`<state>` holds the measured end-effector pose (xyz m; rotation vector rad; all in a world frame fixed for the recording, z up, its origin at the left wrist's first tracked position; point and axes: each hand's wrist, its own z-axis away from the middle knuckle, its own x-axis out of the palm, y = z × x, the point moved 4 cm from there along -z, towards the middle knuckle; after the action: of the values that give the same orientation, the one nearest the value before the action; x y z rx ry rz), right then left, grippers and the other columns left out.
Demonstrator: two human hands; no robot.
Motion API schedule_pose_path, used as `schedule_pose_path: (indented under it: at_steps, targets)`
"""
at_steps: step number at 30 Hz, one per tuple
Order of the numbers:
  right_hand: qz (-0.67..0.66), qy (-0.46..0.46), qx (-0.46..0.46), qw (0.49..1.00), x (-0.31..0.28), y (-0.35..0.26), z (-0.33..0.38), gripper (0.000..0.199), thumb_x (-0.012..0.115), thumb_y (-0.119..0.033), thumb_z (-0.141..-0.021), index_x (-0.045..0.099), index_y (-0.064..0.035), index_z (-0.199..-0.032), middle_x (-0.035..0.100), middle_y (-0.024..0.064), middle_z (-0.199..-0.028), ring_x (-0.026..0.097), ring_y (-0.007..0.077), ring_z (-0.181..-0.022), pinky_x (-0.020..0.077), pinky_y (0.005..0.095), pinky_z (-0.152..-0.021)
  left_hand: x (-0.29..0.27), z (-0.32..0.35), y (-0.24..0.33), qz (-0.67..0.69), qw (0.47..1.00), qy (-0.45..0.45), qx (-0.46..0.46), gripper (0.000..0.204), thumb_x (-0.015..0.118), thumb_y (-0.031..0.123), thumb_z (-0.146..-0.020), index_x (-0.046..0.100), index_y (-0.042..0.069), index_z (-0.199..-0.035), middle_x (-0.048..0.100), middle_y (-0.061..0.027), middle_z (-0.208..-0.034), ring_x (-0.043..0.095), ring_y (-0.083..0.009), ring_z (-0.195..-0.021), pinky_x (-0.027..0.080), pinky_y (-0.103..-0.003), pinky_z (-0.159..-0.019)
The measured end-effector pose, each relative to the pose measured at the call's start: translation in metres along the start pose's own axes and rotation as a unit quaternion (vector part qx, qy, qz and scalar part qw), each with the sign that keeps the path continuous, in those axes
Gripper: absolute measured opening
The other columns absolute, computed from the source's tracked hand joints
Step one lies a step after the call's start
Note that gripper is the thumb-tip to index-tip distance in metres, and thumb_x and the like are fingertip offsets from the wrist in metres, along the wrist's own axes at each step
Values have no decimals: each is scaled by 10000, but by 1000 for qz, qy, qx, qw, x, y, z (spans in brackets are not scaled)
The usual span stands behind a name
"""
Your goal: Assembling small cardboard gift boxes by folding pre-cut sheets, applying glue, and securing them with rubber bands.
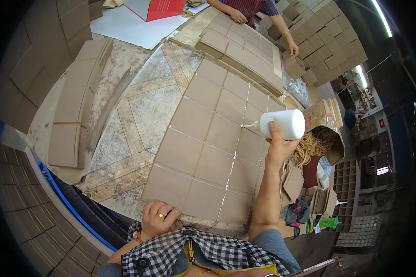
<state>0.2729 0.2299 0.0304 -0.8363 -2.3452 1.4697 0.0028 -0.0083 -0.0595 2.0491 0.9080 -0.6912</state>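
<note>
My right hand (281,143) is closed around a white plastic squeeze bottle (284,124), tipped on its side. Its thin nozzle (250,125) points left and meets a seam of the large brown cardboard sheet (208,162). The sheet is divided into a grid of panels. A broken white glue line (231,171) runs along one seam from the near edge to the nozzle, and fainter white traces show on other seams. My left hand (159,219), with a ring on it, rests loosely curled at the sheet's near left corner. Its fingertips are hidden; I see nothing held.
Another person's hand (293,48) touches cardboard across the table, by a stack of panels (245,51). To the right lies a container of rubber bands (316,145). Cardboard strips (74,106) lie left; stacked boxes (323,41) rise behind. A green object (329,222) sits lower right.
</note>
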Motion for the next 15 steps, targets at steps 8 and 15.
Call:
schedule_pose_path:
  at_steps: [8, 15]
  targets:
    - [35, -49, -51, 997, -25, -5, 17, 654, 815, -61, -681, 451, 0, -1221, 602, 126, -1039, 634, 192, -844, 566, 278, -511, 1, 1, 0, 21, 1000, 12, -4, 273, 672, 132, -593, 674, 109, -865, 575, -26, -787, 553, -229, -780, 434, -381, -710]
    - [52, -106, -66, 991, -44, -26, 32, 610, 806, -72, -694, 473, 14, -1198, 604, 133, -1040, 637, 206, -841, 569, 302, -521, 1, 0, 0, 20, 1000, 16, -7, 253, 669, 122, -591, 677, 108, -844, 575, -25, -783, 554, -228, -772, 431, -380, -705]
